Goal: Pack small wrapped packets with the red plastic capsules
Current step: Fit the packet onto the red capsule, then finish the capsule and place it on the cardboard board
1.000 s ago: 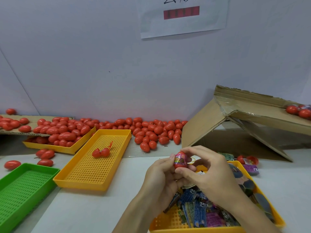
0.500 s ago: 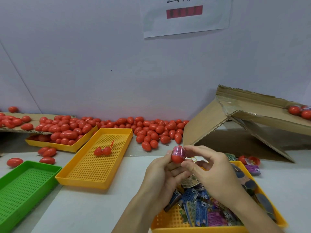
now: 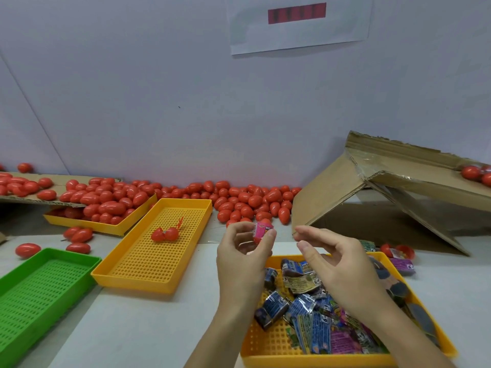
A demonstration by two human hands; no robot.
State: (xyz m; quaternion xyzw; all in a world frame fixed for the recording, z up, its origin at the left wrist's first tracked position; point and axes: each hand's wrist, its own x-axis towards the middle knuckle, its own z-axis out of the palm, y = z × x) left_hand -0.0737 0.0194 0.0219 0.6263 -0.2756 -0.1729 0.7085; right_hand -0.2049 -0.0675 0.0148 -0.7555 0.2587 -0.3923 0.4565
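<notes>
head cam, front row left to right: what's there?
green tray → yellow tray with an open capsule → left hand holding a pink packet → right hand → yellow tray of wrapped packets, under the hands, extending right

We see packets (image 3: 313, 322) in the near tray (image 3: 305, 355); capsules (image 3: 247, 200) lie behind, box (image 3: 398, 187) right.
</notes>
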